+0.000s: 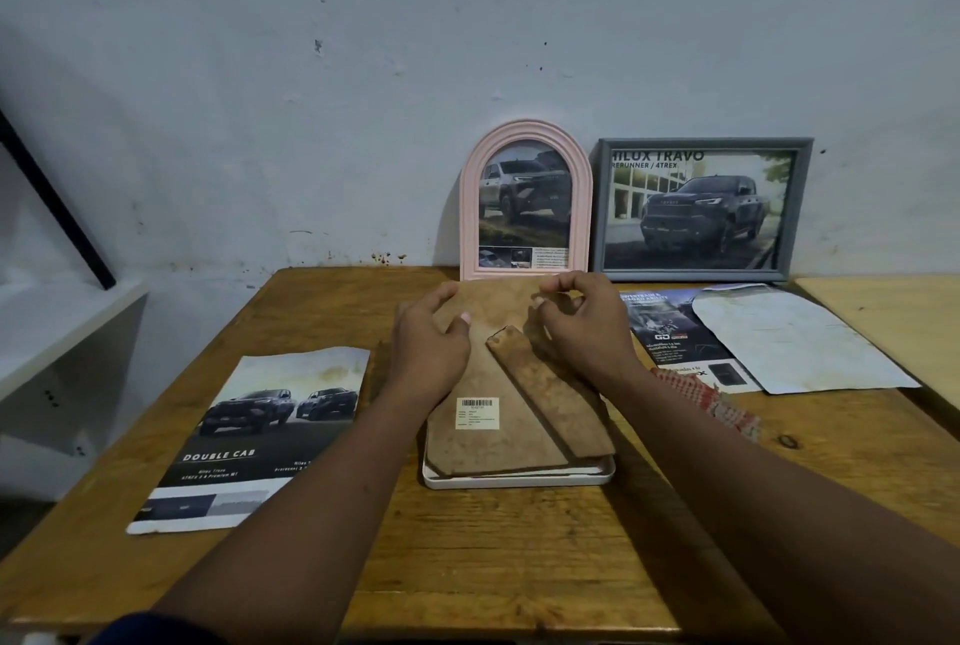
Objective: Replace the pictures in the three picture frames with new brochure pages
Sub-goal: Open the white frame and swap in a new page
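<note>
A white arched frame (519, 480) lies face down mid-table. Its brown backing board (483, 442), with a barcode label and a stand strip (550, 392), sits slightly askew in it. My left hand (428, 338) rests on the board's upper left, fingers apart. My right hand (576, 325) pinches at the board's top edge near the stand; what it grips is unclear. A pink arched frame (525, 132) and a grey rectangular frame (704, 143) lean on the wall, both showing truck pictures. A "Double Cab" brochure page (254, 436) lies at left.
Another brochure page (670, 332), a blank sheet (795, 343) overlapping it and a red-checked cloth (722, 400) lie at right on the wooden table (493, 556). A white shelf (62, 327) stands left. A second pale table (893, 317) adjoins at right.
</note>
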Demonstrator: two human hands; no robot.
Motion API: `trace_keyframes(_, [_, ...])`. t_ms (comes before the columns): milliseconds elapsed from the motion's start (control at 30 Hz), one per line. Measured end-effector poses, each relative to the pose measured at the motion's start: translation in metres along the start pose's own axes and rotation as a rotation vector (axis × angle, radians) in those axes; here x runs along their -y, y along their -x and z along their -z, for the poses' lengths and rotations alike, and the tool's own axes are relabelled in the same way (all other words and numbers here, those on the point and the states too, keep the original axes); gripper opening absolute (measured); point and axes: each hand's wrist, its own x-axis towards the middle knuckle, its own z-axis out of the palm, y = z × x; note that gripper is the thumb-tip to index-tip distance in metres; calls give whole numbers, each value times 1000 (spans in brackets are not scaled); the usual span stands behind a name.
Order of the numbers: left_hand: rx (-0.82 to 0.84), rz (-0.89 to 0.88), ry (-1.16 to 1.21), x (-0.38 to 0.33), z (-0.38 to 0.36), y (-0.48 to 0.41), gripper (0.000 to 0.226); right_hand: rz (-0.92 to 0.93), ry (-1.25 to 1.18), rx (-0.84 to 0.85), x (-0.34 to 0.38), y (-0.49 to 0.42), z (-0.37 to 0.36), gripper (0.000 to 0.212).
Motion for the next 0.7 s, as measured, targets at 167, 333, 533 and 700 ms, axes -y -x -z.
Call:
trace_keyframes(167, [0, 47, 184, -16, 4, -12, 41, -119, -127, 53, 13, -2, 16, 33])
trace_keyframes(333, [-11, 61, 220, -32, -5, -23, 41, -466, -216, 302, 14, -4, 40, 22])
trace_keyframes(533, [208, -89, -121, -56, -47, -25, 57, -391, -154, 88, 9, -22, 80, 17])
trace_keyframes(700, [418, -200, -285, -76, -87, -14, 68, -392, -2, 51, 5, -43, 134, 12])
